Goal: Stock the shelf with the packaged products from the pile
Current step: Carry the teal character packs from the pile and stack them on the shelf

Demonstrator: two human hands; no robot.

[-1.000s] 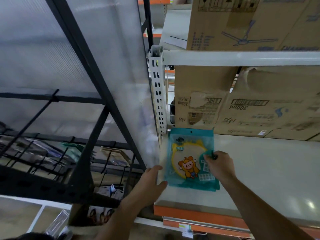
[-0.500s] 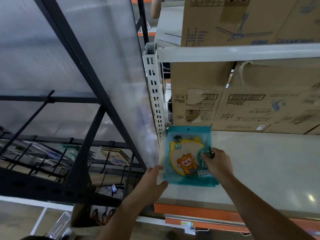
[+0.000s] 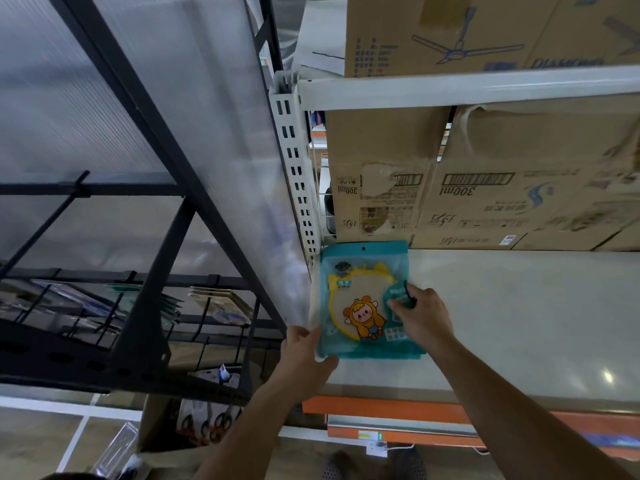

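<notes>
Where the goods are: one teal package (image 3: 360, 299) (cartoon mirror thing) lies flat on the shelf (image 3: 502, 323), tucked into the far-left corner, right beside the white upright (image 3: 294, 168), with its top edge almost at the cardboard boxes (image 3: 485, 202) at the back.
Left hand: the left hand (image 3: 308, 355) has thumb and fingers wrapped round the package's bottom-left corner.
Right hand: the right hand (image 3: 422, 317) has its fingers bent down onto the right half; looks like a pinch on the wrapper.
Done so far: pretty much this one spot. There's an extra teal edge peeking out underneath, so maybe a couple are stacked, can't say for sure.
Left to do: loads, I'd guess. The rest of that shelf is bare right across.
The pile: not clearly in shot. There's a carton on the floor (image 3: 204, 424) down low with packaged stuff in it; might be it, might not.
Step in hand: squaring the package up and letting go, by the look of it.
</notes>
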